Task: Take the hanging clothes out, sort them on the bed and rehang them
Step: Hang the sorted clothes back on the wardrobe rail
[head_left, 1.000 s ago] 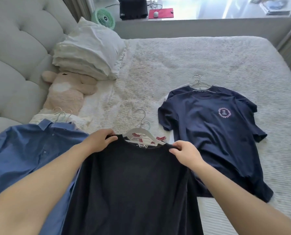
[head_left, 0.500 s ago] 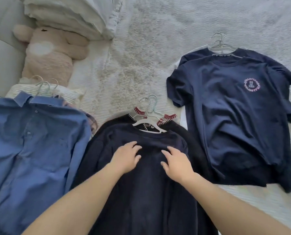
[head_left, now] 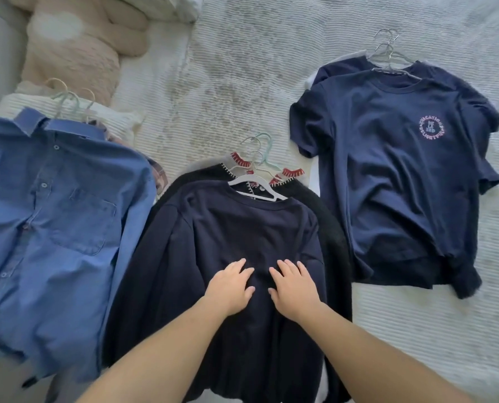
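Three clothing piles on the bed (head_left: pixel 242 68). Left hand (head_left: pixel 229 286) and right hand (head_left: pixel 293 286) lie flat, fingers spread, on the dark shirt (head_left: pixel 242 228) topping the middle pile, white hanger (head_left: pixel 257 184) inside.

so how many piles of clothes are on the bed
3: the blue shirt pile at left, the black top pile in the middle under both hands, the navy tee pile at right.
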